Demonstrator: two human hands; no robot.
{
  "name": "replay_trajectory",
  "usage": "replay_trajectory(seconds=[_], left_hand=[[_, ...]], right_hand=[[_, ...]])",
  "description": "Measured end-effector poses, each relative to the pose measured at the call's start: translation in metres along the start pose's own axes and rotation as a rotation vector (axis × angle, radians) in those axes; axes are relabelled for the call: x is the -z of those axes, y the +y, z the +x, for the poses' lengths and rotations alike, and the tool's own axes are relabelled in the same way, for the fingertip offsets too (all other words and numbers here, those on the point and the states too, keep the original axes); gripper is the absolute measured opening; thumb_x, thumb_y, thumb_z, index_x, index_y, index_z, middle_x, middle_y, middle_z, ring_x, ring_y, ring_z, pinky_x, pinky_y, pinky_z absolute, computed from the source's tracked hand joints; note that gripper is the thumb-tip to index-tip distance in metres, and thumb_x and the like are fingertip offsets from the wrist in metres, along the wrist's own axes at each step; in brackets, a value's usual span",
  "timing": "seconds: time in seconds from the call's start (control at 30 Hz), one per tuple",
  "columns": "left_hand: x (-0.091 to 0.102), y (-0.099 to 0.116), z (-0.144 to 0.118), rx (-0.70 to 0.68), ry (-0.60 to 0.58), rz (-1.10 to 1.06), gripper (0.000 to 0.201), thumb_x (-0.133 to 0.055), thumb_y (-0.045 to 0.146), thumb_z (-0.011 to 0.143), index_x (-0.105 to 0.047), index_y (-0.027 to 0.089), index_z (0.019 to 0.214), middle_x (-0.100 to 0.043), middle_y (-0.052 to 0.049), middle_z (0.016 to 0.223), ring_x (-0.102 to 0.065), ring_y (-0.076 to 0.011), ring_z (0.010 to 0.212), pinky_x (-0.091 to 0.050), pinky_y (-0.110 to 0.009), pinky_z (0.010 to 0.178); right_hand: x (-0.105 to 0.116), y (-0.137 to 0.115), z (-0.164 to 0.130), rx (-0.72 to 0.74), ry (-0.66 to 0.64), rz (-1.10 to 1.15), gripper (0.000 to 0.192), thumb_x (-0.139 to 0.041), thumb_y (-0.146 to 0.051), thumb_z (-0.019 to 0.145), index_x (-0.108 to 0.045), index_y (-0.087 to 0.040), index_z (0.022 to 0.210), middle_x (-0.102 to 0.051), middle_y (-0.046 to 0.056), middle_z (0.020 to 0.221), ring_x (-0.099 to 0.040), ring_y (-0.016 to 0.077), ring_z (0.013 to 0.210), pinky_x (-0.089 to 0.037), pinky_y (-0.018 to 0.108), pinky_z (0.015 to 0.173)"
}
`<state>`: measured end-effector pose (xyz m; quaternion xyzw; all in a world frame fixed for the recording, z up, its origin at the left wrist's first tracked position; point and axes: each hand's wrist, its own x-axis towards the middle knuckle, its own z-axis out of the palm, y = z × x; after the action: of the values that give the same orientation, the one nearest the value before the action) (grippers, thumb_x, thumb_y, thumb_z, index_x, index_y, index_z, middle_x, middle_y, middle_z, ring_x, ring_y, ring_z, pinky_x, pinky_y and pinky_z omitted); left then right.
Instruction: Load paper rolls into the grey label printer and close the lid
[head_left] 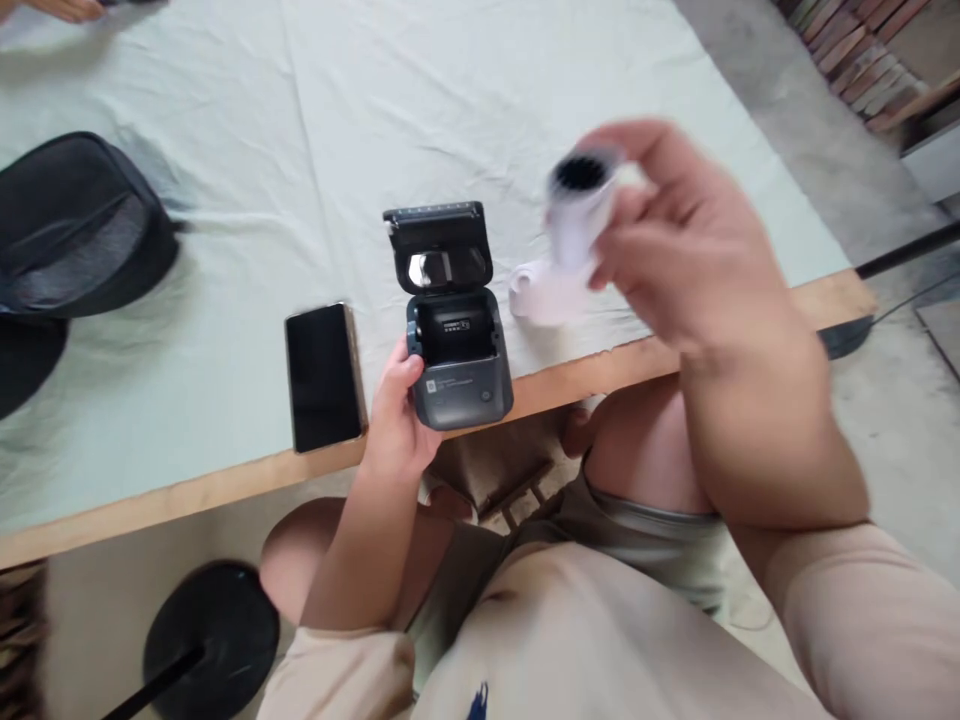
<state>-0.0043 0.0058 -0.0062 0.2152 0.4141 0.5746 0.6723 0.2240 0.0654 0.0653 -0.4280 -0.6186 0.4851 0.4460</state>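
Observation:
My left hand (403, 415) grips a dark grey portable label printer (463, 390) from its left side, at the table's front edge. The printer's lid (436, 250) stands up, and its compartment shows a label on the inner wall and no roll. Raised to the right of it, my right hand (667, 220) is closed on a white paper roll (574, 225) with a dark end facing up; motion blurs it. Another white paper roll (536, 292) lies on its side on the cloth just beyond the table edge, partly behind the held one.
A smartphone (325, 378) with a dark screen lies left of the printer. Farther left is a black bag (82, 225). Another person's hand (64, 8) shows at the top left. A pale cloth (240, 160) covers the table, and its wooden edge (592, 375) runs before my knees.

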Motion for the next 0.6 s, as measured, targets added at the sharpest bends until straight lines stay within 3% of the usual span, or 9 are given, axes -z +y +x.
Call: replay_trajectory(seconds=[0.07, 0.17, 0.27, 0.37, 0.43, 0.6], left_hand=[[-0.001, 0.0, 0.001, -0.014, 0.014, -0.011, 0.027, -0.079, 0.034, 0.076, -0.074, 0.019, 0.098, -0.077, 0.002, 0.088, -0.073, -0.0129, 0.072, -0.061, -0.021, 0.064], [-0.003, 0.0, 0.001, -0.025, 0.004, -0.001, 0.031, -0.08, 0.032, 0.074, -0.075, 0.019, 0.102, -0.077, 0.001, 0.088, -0.073, -0.0142, 0.072, -0.063, -0.023, 0.068], [-0.006, 0.001, 0.001, -0.02, 0.005, 0.018, 0.029, -0.079, 0.032, 0.075, -0.075, 0.02, 0.101, -0.077, 0.0, 0.088, -0.072, -0.0148, 0.072, -0.062, -0.023, 0.067], [-0.006, 0.002, 0.0, -0.015, 0.012, 0.031, 0.025, -0.077, 0.032, 0.078, -0.073, 0.021, 0.1, -0.077, -0.001, 0.091, -0.073, -0.0153, 0.075, -0.061, -0.024, 0.07], [-0.006, 0.002, -0.001, -0.015, 0.005, 0.038, 0.025, -0.077, 0.032, 0.079, -0.072, 0.02, 0.101, -0.076, 0.0, 0.09, -0.073, -0.0155, 0.075, -0.06, -0.024, 0.07], [-0.005, 0.0, 0.0, -0.009, 0.006, 0.016, 0.031, -0.079, 0.032, 0.075, -0.072, 0.019, 0.103, -0.077, 0.0, 0.09, -0.073, -0.014, 0.074, -0.06, -0.022, 0.068]], right_hand=[[0.02, 0.014, 0.01, -0.009, 0.171, 0.109, 0.035, -0.052, -0.02, 0.085, -0.05, -0.03, 0.119, -0.067, 0.001, 0.11, -0.063, 0.0118, 0.085, -0.05, 0.024, 0.065], [0.034, 0.045, 0.022, -0.041, 0.306, 0.084, 0.035, -0.064, -0.021, 0.081, -0.052, -0.027, 0.113, -0.066, 0.001, 0.107, -0.062, 0.0106, 0.083, -0.052, 0.024, 0.071], [0.04, 0.078, 0.028, -0.02, 0.269, -0.264, 0.031, -0.063, -0.029, 0.088, -0.055, -0.025, 0.117, -0.069, 0.003, 0.112, -0.064, 0.0118, 0.093, -0.053, 0.025, 0.078], [0.045, 0.098, 0.027, -0.054, 0.229, -0.657, 0.037, -0.067, -0.029, 0.086, -0.059, -0.021, 0.121, -0.072, 0.006, 0.109, -0.066, 0.0144, 0.089, -0.053, 0.029, 0.079], [0.047, 0.099, 0.022, -0.072, 0.232, -0.753, 0.048, -0.071, -0.024, 0.08, -0.059, -0.02, 0.126, -0.073, 0.008, 0.106, -0.068, 0.0189, 0.087, -0.054, 0.036, 0.082], [0.026, 0.072, 0.002, 0.122, 0.251, -0.846, 0.062, -0.066, -0.03, 0.085, -0.047, -0.016, 0.143, -0.06, 0.019, 0.142, -0.059, 0.0278, 0.127, -0.045, 0.048, 0.11]])
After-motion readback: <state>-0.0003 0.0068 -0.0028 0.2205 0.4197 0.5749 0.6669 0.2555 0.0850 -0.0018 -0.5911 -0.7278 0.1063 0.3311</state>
